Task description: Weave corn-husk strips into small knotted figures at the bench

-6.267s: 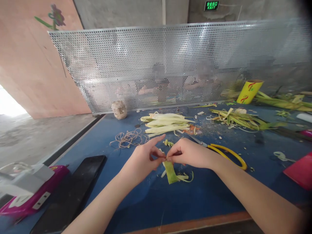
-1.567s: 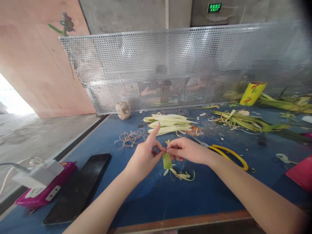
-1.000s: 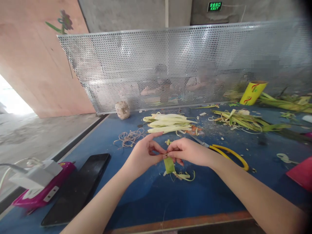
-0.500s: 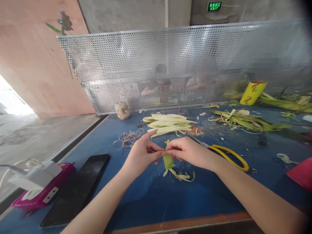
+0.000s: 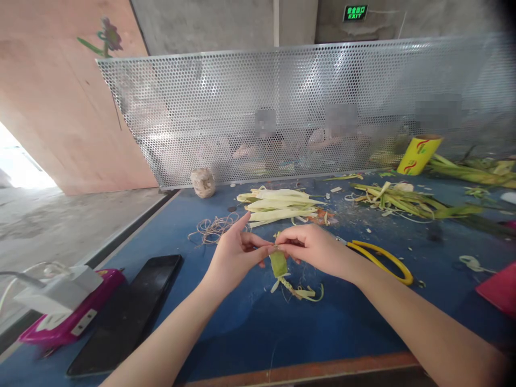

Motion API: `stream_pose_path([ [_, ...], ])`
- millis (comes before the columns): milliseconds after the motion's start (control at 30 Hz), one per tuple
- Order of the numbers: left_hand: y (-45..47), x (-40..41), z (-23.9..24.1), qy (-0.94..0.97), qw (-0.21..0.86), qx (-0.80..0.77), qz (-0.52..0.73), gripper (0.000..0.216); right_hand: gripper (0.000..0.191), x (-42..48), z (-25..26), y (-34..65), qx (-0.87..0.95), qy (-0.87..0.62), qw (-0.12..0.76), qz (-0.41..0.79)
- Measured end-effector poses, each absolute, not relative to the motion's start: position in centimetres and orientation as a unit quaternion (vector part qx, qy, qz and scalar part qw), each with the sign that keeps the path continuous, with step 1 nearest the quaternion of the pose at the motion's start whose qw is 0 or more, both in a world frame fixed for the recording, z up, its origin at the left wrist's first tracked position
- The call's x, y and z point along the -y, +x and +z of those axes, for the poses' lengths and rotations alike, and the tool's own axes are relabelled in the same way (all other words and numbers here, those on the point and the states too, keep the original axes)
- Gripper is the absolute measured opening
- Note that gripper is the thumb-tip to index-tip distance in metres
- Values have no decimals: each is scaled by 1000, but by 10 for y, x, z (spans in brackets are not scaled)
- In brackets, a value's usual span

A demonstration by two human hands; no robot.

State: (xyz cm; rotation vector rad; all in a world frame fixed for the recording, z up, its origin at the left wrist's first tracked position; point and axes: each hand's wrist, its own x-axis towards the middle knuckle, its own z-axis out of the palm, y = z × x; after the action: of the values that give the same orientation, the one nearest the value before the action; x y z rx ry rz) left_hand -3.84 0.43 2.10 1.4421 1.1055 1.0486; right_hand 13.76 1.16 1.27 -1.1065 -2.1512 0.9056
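Over the blue table, my left hand (image 5: 237,251) and my right hand (image 5: 312,248) meet fingertip to fingertip. Both pinch the upper end of a small green woven leaf piece (image 5: 279,264), whose top is partly hidden by the fingers. From its lower end trails a braided tail (image 5: 296,291) with loose pale strips. The left index finger points up and away. Just beyond the hands lies a stack of pale green leaf strips (image 5: 282,207). Scissors with yellow handles (image 5: 382,259) rest beside my right wrist, their blades mostly hidden behind it.
Left are a tangle of thin cord (image 5: 213,228), a black phone (image 5: 127,314) and a magenta power strip (image 5: 86,314) with a white plug. Green leaf stalks (image 5: 403,200) and a yellow roll (image 5: 419,155) lie right. A perforated metal screen (image 5: 226,113) closes the back, people behind it.
Both hands keep their pinch on the woven leaf piece, with only slight finger movement. My right hand has shifted a little and covers more of the scissors' blades.
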Motion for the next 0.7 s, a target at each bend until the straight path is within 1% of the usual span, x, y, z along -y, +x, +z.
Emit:
stream_pose_path([
  [200, -37, -1, 23, 598, 498, -452, 436, 96, 14, -11, 12, 138, 792, -409, 278, 357],
  [367, -37, 0, 24, 611, 483, -451, 435, 91, 13, -13, 11, 139, 773, -411, 270, 400],
  [567, -37, -2, 19, 645, 438, -446, 440, 88, 26, -17, 13, 140, 761, -394, 253, 449],
  [700, -39, -3, 16, 691, 384, -430, 436, 79, 24, -19, 10, 140, 749, -372, 254, 486],
])
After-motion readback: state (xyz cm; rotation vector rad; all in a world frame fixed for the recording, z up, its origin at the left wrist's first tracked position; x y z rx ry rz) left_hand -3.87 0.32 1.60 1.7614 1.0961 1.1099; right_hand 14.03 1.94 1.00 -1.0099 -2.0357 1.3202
